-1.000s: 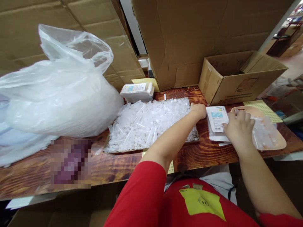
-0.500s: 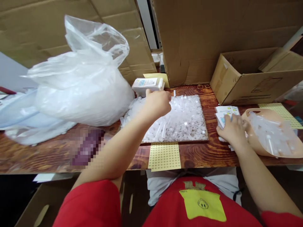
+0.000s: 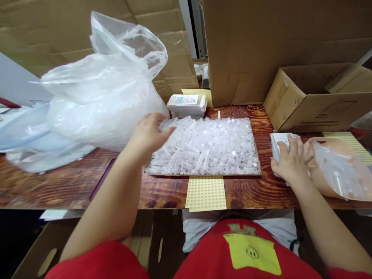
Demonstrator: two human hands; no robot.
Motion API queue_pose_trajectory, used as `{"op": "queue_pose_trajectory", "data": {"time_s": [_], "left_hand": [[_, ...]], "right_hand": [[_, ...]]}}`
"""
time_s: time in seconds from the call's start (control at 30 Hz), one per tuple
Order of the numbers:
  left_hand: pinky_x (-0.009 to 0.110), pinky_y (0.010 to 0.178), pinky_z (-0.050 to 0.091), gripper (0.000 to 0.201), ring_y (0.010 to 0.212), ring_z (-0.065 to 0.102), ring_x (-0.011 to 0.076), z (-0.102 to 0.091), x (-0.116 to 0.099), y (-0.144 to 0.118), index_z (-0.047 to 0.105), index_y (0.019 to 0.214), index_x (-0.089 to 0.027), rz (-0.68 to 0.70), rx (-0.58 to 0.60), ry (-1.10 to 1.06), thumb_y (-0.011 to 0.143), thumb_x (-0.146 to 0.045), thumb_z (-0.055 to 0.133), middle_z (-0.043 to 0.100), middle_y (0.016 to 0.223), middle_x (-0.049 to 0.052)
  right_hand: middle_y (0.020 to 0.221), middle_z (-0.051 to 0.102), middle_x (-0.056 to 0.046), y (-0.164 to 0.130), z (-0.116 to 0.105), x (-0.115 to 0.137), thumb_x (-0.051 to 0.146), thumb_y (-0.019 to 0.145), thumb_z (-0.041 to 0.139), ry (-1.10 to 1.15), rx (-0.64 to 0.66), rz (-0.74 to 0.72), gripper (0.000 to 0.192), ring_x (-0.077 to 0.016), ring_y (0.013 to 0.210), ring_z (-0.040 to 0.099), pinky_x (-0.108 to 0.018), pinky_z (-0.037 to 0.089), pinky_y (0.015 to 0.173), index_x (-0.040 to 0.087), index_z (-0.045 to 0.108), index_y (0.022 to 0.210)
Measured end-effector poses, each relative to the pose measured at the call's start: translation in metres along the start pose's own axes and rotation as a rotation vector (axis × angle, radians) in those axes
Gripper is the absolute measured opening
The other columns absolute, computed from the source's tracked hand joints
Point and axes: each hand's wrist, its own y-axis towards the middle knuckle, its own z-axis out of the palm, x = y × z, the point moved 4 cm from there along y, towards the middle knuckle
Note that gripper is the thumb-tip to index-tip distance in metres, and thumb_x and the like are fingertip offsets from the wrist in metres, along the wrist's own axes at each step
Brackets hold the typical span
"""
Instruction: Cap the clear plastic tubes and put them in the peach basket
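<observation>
Cut off at the right edge: open cardboard box (image 3: 319,99), beige tray (image 3: 322,182) and its clear bag (image 3: 343,170). Mostly hidden under right hand (image 3: 290,162): stack of white packets (image 3: 279,140). Print on far white box (image 3: 187,104) too small to read.

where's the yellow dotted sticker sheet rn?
Head view: the yellow dotted sticker sheet lies at the table's near edge, centre, just in front of the tray of clear plastic tubes, between the left hand and right hand.

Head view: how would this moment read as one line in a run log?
left hand: at clear tubes, near edge of pile | right hand: flat on white packets | table: big plastic bag, sticker sheet
</observation>
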Motion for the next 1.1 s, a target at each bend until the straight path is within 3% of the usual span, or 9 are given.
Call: {"op": "queue_pose_trajectory", "data": {"time_s": [0.1, 0.17, 0.23, 0.37, 0.53, 0.7, 0.9, 1.1], "left_hand": [[0.044, 0.106, 0.051, 0.043, 0.120, 0.067, 0.0361, 0.002, 0.052, -0.008, 0.069, 0.119, -0.009, -0.202, 0.183, 0.201, 0.097, -0.038, 0.048, 0.074, 0.123, 0.020], [0.045, 0.101, 0.050, 0.039, 0.119, 0.067, 0.0401, 0.015, 0.080, -0.015, 0.073, 0.109, -0.006, -0.251, 0.334, 0.317, 0.094, -0.031, 0.046, 0.075, 0.119, 0.024], [0.045, 0.095, 0.051, 0.035, 0.112, 0.069, 0.0433, 0.033, 0.100, -0.020, 0.075, 0.096, -0.003, -0.286, 0.414, 0.346, 0.089, -0.028, 0.051, 0.076, 0.106, 0.029], [0.038, 0.082, 0.052, 0.030, 0.091, 0.074, 0.0369, 0.069, 0.121, -0.030, 0.075, 0.082, -0.007, -0.285, 0.508, 0.296, 0.083, -0.028, 0.054, 0.075, 0.078, 0.022], [0.039, 0.085, 0.053, 0.035, 0.102, 0.074, 0.0405, 0.088, 0.131, -0.034, 0.075, 0.092, -0.010, -0.240, 0.449, 0.241, 0.081, -0.032, 0.050, 0.078, 0.102, 0.026], [0.038, 0.084, 0.052, 0.024, 0.100, 0.074, 0.0394, 0.089, 0.140, -0.030, 0.063, 0.071, -0.021, -0.198, 0.381, 0.177, 0.080, -0.035, 0.046, 0.078, 0.094, 0.021], [0.031, 0.067, 0.046, 0.025, 0.059, 0.066, 0.0244, 0.075, 0.136, -0.035, 0.046, 0.057, -0.025, -0.136, 0.399, 0.060, 0.080, -0.035, 0.045, 0.064, 0.054, 0.006], [0.029, 0.058, 0.041, 0.026, 0.049, 0.059, 0.0190, 0.061, 0.120, -0.060, 0.046, 0.058, -0.024, -0.132, 0.428, -0.043, 0.081, -0.037, 0.044, 0.062, 0.054, 0.002]], "right_hand": [[0.117, 0.068, -0.019, -0.021, -0.027, 0.021, 0.028, 0.096, 0.066, 0.209, -0.271, -0.288, 0.024, -0.0334, 0.110, 0.063, -0.049, 0.047, 0.098, 0.015, 0.060, 0.115], [0.098, 0.069, -0.011, -0.037, -0.035, 0.042, 0.016, 0.098, 0.064, 0.335, -0.263, -0.580, 0.009, -0.0238, 0.087, 0.062, -0.037, 0.048, 0.081, 0.017, 0.060, 0.106], [0.095, 0.069, -0.010, -0.049, -0.034, 0.060, 0.007, 0.099, 0.059, 0.372, -0.197, -0.756, 0.010, -0.0218, 0.081, 0.059, -0.035, 0.046, 0.074, 0.016, 0.062, 0.102], [0.092, 0.069, -0.011, -0.054, -0.022, 0.071, 0.002, 0.100, 0.053, 0.376, -0.192, -0.767, 0.016, -0.0232, 0.081, 0.058, -0.036, 0.045, 0.073, 0.012, 0.065, 0.098], [0.091, 0.067, -0.012, -0.049, -0.012, 0.067, 0.000, 0.101, 0.050, 0.383, -0.135, -0.784, 0.020, -0.0240, 0.082, 0.058, -0.035, 0.046, 0.075, 0.010, 0.066, 0.098], [0.085, 0.062, -0.009, -0.046, -0.011, 0.066, -0.001, 0.100, 0.047, 0.356, -0.080, -0.798, 0.023, -0.0229, 0.077, 0.055, -0.034, 0.045, 0.073, 0.012, 0.065, 0.092], [0.079, 0.058, -0.006, -0.037, -0.007, 0.061, -0.004, 0.096, 0.046, 0.255, -0.041, -0.819, 0.029, -0.0213, 0.072, 0.053, -0.033, 0.043, 0.070, 0.017, 0.060, 0.081], [0.079, 0.060, -0.007, -0.014, 0.002, 0.036, -0.010, 0.083, 0.047, 0.147, 0.032, -0.821, 0.030, -0.0221, 0.071, 0.057, -0.033, 0.041, 0.070, 0.017, 0.059, 0.080]]}}
